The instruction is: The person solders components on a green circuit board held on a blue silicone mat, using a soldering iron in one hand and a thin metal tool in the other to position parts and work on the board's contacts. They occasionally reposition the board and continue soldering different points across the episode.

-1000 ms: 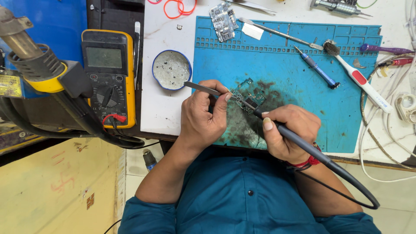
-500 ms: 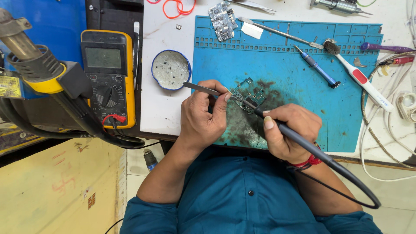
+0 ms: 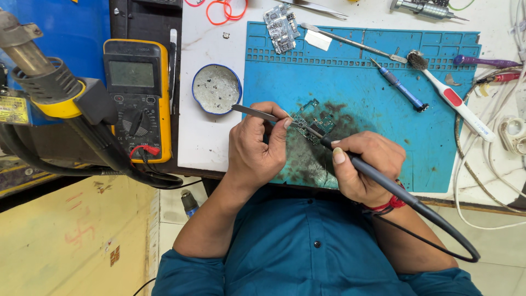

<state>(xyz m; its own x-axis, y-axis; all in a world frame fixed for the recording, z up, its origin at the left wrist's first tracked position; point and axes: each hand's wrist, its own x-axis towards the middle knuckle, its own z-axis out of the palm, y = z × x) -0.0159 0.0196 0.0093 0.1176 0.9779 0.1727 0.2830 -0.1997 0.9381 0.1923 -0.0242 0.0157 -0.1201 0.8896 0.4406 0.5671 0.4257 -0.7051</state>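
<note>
Near the frame's centre, the small green circuit board (image 3: pixel 313 121) is lying on the blue mat (image 3: pixel 438 153), just above both hands. The left hand (image 3: pixel 256 143) is pinching tweezers (image 3: pixel 257 113) whose long axis is running left to right onto the board. The right hand (image 3: pixel 364 164) is gripping a soldering iron (image 3: pixel 383 181), slanting up-left from the lower right, its tip meeting the board.

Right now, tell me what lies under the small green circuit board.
The blue work mat, darkly stained there, lies under the circuit board. The left hand hides the mat near its edge.

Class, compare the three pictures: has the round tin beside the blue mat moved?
No. The round tin sits in the same spot between the yellow multimeter and the blue mat's left edge.
</note>
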